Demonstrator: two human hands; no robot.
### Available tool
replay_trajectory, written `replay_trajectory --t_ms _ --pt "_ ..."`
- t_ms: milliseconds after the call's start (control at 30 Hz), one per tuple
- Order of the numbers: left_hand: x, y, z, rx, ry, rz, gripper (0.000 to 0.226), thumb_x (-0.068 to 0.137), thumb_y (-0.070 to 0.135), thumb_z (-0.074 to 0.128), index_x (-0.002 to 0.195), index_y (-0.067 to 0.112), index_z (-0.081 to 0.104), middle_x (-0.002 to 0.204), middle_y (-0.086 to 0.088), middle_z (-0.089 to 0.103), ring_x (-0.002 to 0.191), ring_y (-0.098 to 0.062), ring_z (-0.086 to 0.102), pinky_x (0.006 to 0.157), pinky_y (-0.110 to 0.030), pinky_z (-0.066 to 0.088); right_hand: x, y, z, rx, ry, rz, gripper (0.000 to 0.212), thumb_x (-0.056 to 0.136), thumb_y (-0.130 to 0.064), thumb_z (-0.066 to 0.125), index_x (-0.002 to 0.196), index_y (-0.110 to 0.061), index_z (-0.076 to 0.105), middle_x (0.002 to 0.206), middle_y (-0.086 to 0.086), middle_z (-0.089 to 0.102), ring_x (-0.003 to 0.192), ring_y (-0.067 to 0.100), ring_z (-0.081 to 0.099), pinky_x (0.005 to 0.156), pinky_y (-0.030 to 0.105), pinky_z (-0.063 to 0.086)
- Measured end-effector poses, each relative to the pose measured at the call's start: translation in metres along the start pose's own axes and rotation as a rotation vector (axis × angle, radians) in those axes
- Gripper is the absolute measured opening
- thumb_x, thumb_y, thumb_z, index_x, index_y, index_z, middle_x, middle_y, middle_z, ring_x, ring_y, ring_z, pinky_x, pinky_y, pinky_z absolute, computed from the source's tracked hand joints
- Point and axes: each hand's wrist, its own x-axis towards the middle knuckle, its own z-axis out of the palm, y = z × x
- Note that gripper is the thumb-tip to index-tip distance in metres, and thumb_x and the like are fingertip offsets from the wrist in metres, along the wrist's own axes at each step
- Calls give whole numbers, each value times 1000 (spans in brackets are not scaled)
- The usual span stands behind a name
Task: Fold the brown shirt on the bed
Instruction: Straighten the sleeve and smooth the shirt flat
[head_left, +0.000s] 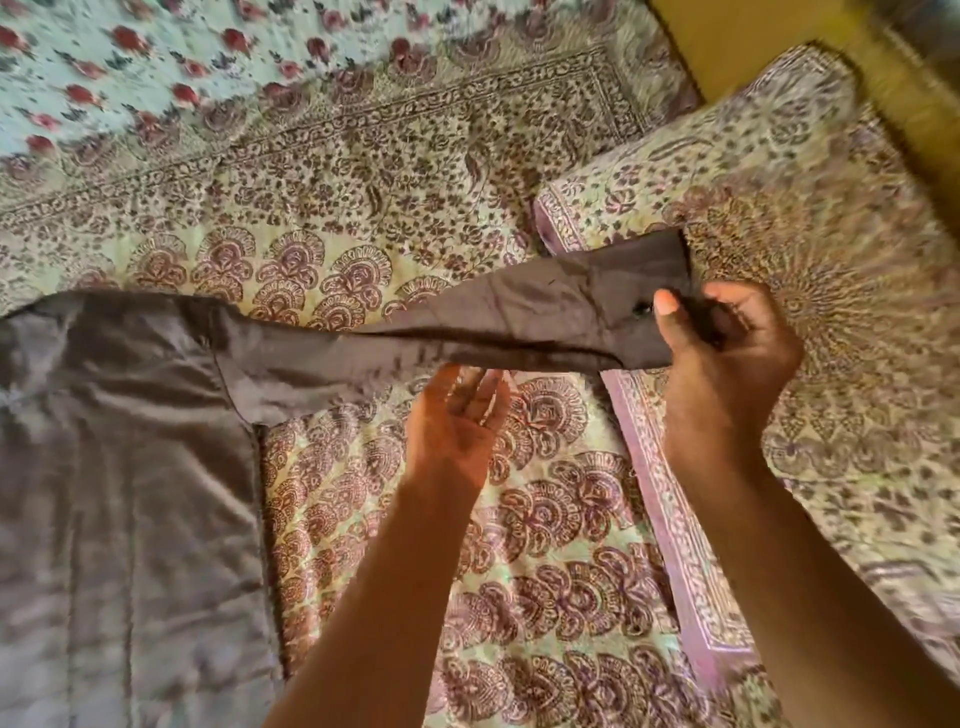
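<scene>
The brown shirt (119, 467) lies flat on the bed at the left, its body running off the frame's left and bottom edges. One long sleeve (467, 327) stretches out to the right. My right hand (727, 364) grips the cuff end of that sleeve, thumb on top, lifting it slightly over the pillow's edge. Palm up and fingers spread, my left hand (457, 421) sits just under the middle of the sleeve and holds nothing.
The bed carries a paisley-print cover (363, 218). A pillow (805, 218) in matching print lies at the right, partly under the cuff. A floral sheet (156, 62) is at the far left. A yellow wall (779, 31) borders the top right.
</scene>
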Motion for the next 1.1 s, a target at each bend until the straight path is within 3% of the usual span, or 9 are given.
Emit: replay_trajectory --t_ms 200,300,400,500,600,800,867,1000,1100 --pt "19 -5 11 177 205 49 15 99 6 55 108 3 67 102 -20 76 85 -26 74 67 -34 59 32 24 1 -75 95 32 20 82 1 80 93 -7 67 76 -2 69 71 8 68 69 29 57" --pt "10 -19 16 351 416 253 19 85 -4 59 102 3 65 88 -12 71 73 -18 66 58 -29 53 45 31 6 -101 138 47 24 81 4 81 100 4 66 76 -1 70 69 4 71 69 29 60" --pt "2 -26 19 903 640 669 21 87 12 67 107 6 63 107 -10 63 96 -20 54 81 -37 45 52 30 12 -136 126 28 25 81 3 81 100 -3 65 79 0 71 74 8 75 70 35 63" --pt "20 -24 13 1487 421 1090 46 90 33 57 133 18 54 143 -12 49 126 -20 41 102 -42 35 55 33 16 -222 126 -61 30 81 -1 80 103 -11 63 86 0 72 78 13 76 69 42 64" --pt "57 -24 6 1861 130 915 62 105 53 44 162 39 24 175 3 9 161 -26 5 125 -55 9 54 39 15 -431 68 -175 35 83 -4 78 112 -12 61 84 -8 69 77 17 74 69 42 62" --pt "92 -35 2 2033 -68 597 66 104 60 40 162 52 9 173 11 -18 160 -31 -17 126 -60 -2 53 61 17 -895 -130 -487 40 80 8 68 119 -4 64 125 21 60 118 37 57 96 30 42" --pt "96 -38 2 2089 -72 538 75 100 58 49 161 53 6 170 10 -29 158 -33 -24 126 -61 -6 46 65 20 -1097 -180 -691 36 84 -1 55 118 -10 65 137 17 55 124 36 51 97 41 41" --pt "100 -29 3 2062 -139 457 88 93 54 63 159 57 6 169 14 -32 157 -30 -27 125 -59 -7 47 84 14 -1276 -637 -986 35 76 -9 65 111 -14 68 130 7 64 117 29 59 90 45 34" --pt "101 -13 7 2001 -200 367 77 96 49 63 159 54 19 172 14 -21 159 -26 -22 126 -55 -4 48 83 17 -1500 -848 -894 20 70 -11 73 89 -13 74 121 10 67 114 30 60 92 47 28"
